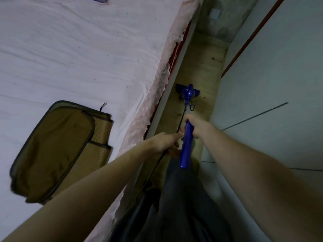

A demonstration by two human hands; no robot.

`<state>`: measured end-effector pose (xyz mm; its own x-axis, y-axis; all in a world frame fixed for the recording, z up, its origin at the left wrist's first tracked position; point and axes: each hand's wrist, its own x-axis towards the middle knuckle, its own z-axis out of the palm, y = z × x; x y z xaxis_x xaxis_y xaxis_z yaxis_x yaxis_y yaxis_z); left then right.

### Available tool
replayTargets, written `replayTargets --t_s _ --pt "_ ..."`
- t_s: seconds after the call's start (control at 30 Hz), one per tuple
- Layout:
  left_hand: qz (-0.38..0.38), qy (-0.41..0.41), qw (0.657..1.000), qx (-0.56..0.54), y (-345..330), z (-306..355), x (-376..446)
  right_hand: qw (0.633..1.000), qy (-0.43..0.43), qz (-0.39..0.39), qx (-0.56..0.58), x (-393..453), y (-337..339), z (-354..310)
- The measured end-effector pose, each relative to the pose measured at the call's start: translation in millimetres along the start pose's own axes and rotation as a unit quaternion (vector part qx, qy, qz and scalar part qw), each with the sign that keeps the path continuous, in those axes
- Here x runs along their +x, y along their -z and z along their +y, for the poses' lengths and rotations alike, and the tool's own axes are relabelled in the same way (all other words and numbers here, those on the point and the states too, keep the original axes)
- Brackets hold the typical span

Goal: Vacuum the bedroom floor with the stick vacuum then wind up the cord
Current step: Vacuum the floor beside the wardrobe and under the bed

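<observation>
A blue stick vacuum (186, 145) stands in the narrow gap between the bed and the wall, its floor head (187, 91) on the wooden floor (202, 72) ahead. My right hand (196, 125) grips the upper part of the blue handle. My left hand (166, 142) sits just left of the handle, fingers curled around the black cord (158, 163), which runs down toward the floor beside my dark trousers.
The bed with a pink sheet (78, 58) fills the left side, with a folded tan mat (57, 149) lying on it. A pale wall or wardrobe panel (271, 84) closes the right side. The floor strip ends at a dark grey wall (222, 20).
</observation>
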<state>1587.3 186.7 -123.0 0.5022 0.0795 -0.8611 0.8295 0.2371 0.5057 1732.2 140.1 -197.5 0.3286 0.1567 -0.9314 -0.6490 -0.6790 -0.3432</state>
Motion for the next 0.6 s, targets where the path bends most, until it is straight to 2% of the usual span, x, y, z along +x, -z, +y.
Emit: replayTargets --t_s 0.07,0.27,0.37,0.5,0.6 --pt "0.013 -0.022 1.0 0.0 -5.5 -11.6 -13.0 1.0 0.017 0.004 0.004 -11.5 -7.3 10.7" --pt "0.008 -0.066 0.989 0.128 -5.5 -25.8 -37.0 0.999 0.035 -0.013 0.015 -44.3 -24.0 34.3" --pt "-0.014 -0.06 0.986 0.156 -5.2 -31.8 -31.2 0.998 0.043 0.013 -0.036 -38.5 -25.2 41.5" --pt "0.001 -0.034 0.988 0.149 -5.0 -40.3 -18.9 0.993 0.055 0.058 -0.082 -17.3 -35.7 47.3" --pt "0.014 -0.019 0.989 0.147 -2.9 -46.1 -9.0 0.992 0.05 0.043 -0.103 -3.6 -42.7 53.0"
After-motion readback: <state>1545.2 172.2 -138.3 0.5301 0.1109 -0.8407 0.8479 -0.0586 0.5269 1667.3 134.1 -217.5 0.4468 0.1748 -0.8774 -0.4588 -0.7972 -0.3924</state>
